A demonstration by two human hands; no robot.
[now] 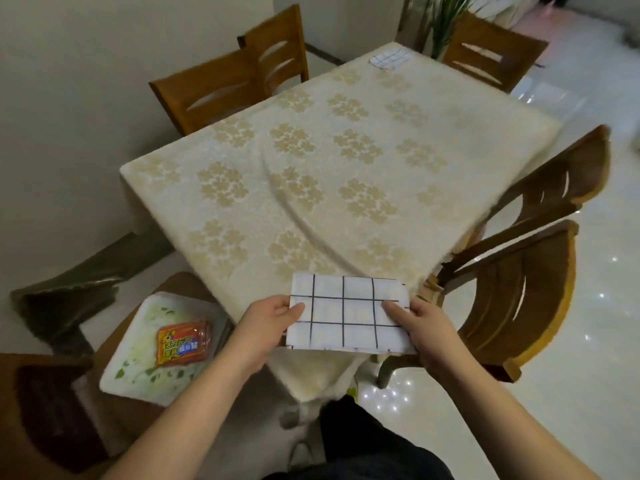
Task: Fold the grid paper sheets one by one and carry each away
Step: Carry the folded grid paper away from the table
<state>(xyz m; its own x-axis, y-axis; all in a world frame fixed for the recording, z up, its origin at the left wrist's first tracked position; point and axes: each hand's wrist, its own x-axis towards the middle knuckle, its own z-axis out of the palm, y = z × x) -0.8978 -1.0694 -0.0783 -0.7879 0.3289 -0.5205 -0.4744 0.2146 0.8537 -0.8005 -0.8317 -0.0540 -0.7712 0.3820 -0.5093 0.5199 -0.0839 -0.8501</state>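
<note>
A white sheet of grid paper [348, 315] with black hand-drawn lines is held flat just over the near corner of the table [311, 161]. My left hand [266, 323] pinches its left edge with the thumb on top. My right hand [422, 327] grips its right edge the same way. The sheet looks doubled, with a second layer showing along its lower edge. Another piece of grid paper [388, 59] lies on the far corner of the table.
The table wears a cream cloth with gold flower prints. Wooden chairs stand around it: two at far left [221, 88], one at the far end [488, 57], two at right [519, 289]. A white tray with an orange packet [183, 344] rests on a chair at near left.
</note>
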